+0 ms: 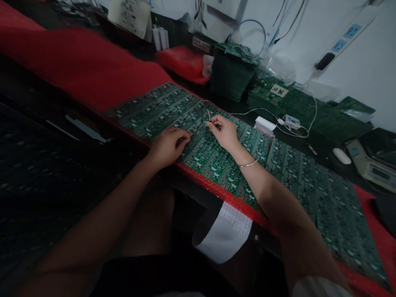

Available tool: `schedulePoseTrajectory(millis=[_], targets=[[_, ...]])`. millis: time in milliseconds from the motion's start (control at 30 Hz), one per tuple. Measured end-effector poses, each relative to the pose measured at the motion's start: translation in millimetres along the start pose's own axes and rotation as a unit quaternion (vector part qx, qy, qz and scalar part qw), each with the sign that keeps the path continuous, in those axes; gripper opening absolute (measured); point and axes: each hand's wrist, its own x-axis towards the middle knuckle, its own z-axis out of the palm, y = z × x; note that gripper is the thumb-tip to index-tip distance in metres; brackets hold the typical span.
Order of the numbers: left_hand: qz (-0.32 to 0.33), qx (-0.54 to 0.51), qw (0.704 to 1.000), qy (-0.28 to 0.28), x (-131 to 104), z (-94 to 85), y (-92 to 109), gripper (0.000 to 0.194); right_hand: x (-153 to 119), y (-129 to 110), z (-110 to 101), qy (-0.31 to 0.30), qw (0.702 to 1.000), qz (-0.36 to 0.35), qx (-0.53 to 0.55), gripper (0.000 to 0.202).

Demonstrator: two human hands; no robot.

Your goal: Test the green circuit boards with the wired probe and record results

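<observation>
Circuit boards (216, 163) stretch left to right across the worktop (324, 149); the right hand (224, 132) pinches closed beside a yellow wire (208, 114), left hand (168, 144) pinching nearer, anything gripped too small to make out!

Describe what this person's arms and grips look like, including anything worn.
The left grip and right grip are ungloved hands. A thin silvery bangle circles the right wrist; a pale sleeve shows farther up that arm. No sleeve or bracelet shows on the left.
</observation>
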Motion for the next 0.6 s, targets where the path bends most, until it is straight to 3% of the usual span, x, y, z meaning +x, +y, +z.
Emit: schedulePoseTrajectory(millis=[600], targets=[[-0.004, -0.008, 1.0, 0.005, -0.4, -0.3, 1.5, 0.021, 3.2, -2.4, 3.1, 0.002, 1.0, -0.016, -0.027, 0.031]])
